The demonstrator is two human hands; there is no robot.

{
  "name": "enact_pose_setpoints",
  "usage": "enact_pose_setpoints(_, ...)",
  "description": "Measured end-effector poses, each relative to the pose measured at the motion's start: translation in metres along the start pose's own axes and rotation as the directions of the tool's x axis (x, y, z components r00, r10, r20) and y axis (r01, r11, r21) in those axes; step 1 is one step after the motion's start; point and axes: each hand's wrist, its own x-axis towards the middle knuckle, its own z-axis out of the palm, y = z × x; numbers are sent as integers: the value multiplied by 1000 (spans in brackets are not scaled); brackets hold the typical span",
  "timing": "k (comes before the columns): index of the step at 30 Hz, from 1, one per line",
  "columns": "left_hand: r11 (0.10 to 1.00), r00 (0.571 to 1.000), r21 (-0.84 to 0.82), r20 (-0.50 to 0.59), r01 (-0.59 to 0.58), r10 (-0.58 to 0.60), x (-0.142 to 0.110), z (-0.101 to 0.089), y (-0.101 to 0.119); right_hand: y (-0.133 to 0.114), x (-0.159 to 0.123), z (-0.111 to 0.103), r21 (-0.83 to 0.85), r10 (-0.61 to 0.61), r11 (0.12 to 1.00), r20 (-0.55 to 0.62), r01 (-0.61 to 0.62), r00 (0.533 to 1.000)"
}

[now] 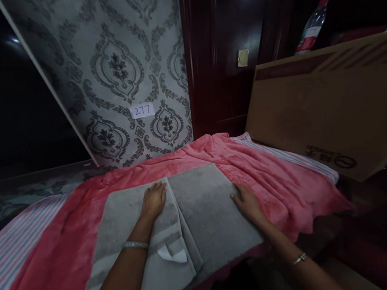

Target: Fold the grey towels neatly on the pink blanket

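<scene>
A grey plush cloth (205, 207) lies spread on a pink blanket, its left part folded over so the paler underside shows. A loose white label (172, 254) sticks up from the folded part. My left hand (154, 200) rests flat on this folded layer, near its upper inner edge, fingers stretched out. At the cloth's right edge is my right hand (248, 202), with the thumb over the cloth and the fingers curled at the border, partly hidden. Bracelets circle both wrists.
The pink blanket (285, 182) covers a striped sheet (27, 227). A large cardboard box (325, 102) stands at the right, with a plastic bottle (311, 31) at its top edge. Behind are a patterned wall (115, 66), a paper marked 277 (142, 110) and a dark screen (16, 101).
</scene>
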Motion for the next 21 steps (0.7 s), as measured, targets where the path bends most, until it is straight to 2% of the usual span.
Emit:
enact_pose_setpoints(4,1000,998,4,60,-22,21,-1,1,5,4,1,3,62,96,993,42,-98,995)
enact_pose_setpoints(9,994,996,67,17,-83,82,-10,4,13,-2,13,-15,263,194,934,193,-241,962)
enact_pose_setpoints(11,992,995,78,-1,-101,102,-13,4,15,-3,17,-24,370,184,880,308,-296,933)
enact_pose_setpoints(14,994,995,61,-18,-92,93,-14,5,15,-3,17,-36,513,89,771,499,-377,862)
enact_pose_setpoints(16,995,995,37,-31,-89,90,-14,5,14,-2,15,-44,552,81,725,527,-413,846)
enact_pose_setpoints(18,993,993,9,-34,-116,116,-14,5,13,-3,12,-51,533,120,723,531,-441,839)
enact_pose_setpoints(21,982,982,-16,-31,-186,186,-15,4,13,-8,6,-58,492,130,716,603,-495,787)
